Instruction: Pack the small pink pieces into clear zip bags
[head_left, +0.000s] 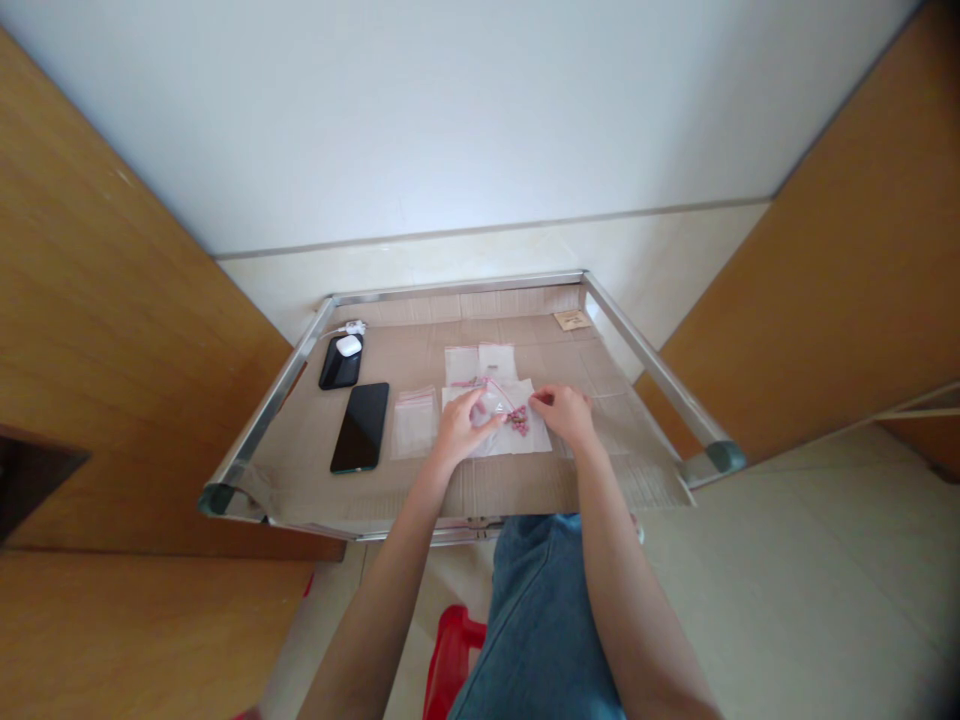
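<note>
My left hand (461,428) is curved around a small clear zip bag (491,403) with a pink seal line, its thumb and fingers gripping the plastic. Beside the thumb lies a little heap of pink beads (518,419) on a white sheet (532,442). My right hand (564,410) is closed in a pinch at the sheet's right side, just right of the beads. Whatever sits between those fingertips is too small to make out. Behind the hands, more flat zip bags (461,364) lie on the cardboard, one with a tiny grey piece (493,367) on it.
A stack of clear bags (415,425) lies left of my hands, next to a black phone (361,428). Farther left, a white earbud case (349,346) rests on a dark device (335,372). A metal rail (652,360) borders the cardboard surface; a tan paper piece (572,320) lies back right.
</note>
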